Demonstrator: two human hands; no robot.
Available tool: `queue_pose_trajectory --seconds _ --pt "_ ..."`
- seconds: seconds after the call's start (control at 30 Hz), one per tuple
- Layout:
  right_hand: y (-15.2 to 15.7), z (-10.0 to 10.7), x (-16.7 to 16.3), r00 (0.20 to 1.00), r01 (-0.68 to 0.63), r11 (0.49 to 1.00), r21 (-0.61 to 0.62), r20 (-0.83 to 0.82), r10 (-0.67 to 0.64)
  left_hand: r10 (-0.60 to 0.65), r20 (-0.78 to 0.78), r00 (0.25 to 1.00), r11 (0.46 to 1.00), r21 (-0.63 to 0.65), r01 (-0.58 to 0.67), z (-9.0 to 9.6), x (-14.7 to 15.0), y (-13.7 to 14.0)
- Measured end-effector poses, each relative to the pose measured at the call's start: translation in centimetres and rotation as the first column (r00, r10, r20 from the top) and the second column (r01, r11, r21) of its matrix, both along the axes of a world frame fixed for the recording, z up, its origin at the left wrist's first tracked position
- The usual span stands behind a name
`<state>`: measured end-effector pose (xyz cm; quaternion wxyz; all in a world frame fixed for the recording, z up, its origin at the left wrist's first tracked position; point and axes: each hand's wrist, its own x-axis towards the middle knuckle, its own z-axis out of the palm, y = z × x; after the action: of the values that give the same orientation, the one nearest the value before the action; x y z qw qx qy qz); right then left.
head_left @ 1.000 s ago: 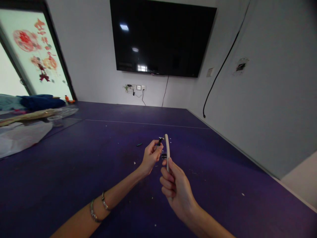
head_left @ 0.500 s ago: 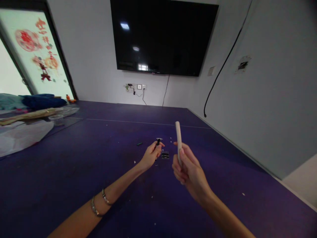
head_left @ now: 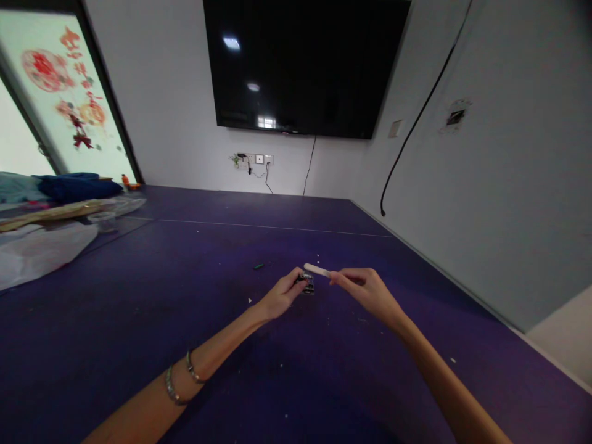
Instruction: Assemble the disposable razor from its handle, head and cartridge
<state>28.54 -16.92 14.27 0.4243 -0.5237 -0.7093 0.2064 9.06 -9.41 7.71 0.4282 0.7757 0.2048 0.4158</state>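
Pinching one pale stick (head_left: 317,269) in one right hand (head_left: 367,288)

Stick (head_left: 317,269) between hands (head_left: 280,296); television (head_left: 308,68) behind, cable (head_left: 417,121) right

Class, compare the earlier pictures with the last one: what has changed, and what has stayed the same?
The pale stick, earlier upright in the right hand, has swung down leftward until nearly level. The black tool in the left hand has dipped and now overlaps the small dark case in view. No new grip or release shows. The green stub and television stayed put.
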Motion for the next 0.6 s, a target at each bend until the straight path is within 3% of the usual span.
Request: queue_pose_trajectory --seconds 0.17,0.3,0.43,0.53,0.6 --pt "-0.27 0.00 -0.07 0.971 -0.133 0.989 -0.070 0.193 0.144 -0.044 -0.018 0.999 0.999 -0.015 0.044 -0.18 -0.06 0.26" --pt "-0.36 0.23 -0.10 0.980 -0.026 1.000 -0.014 0.197 0.028 -0.035 -0.071 0.997 0.999 0.014 0.036 -0.24 -0.09 0.41" --pt "-0.26 0.16 -0.05 0.961 -0.089 0.994 -0.071 0.256 0.104 -0.052 -0.060 0.997 0.999 -0.018 0.051 -0.20 -0.05 0.34" --pt "-0.11 -0.04 0.16 0.980 -0.007 1.000 -0.016 0.199 0.010 -0.030 -0.033 0.999 0.999 -0.021 0.030 0.03 -0.05 0.17" --pt "0.03 -0.22 0.35 0.979 -0.010 1.000 -0.028 0.201 0.015 -0.027 -0.033 0.999 0.999 -0.027 0.027 0.26 -0.09 0.02"
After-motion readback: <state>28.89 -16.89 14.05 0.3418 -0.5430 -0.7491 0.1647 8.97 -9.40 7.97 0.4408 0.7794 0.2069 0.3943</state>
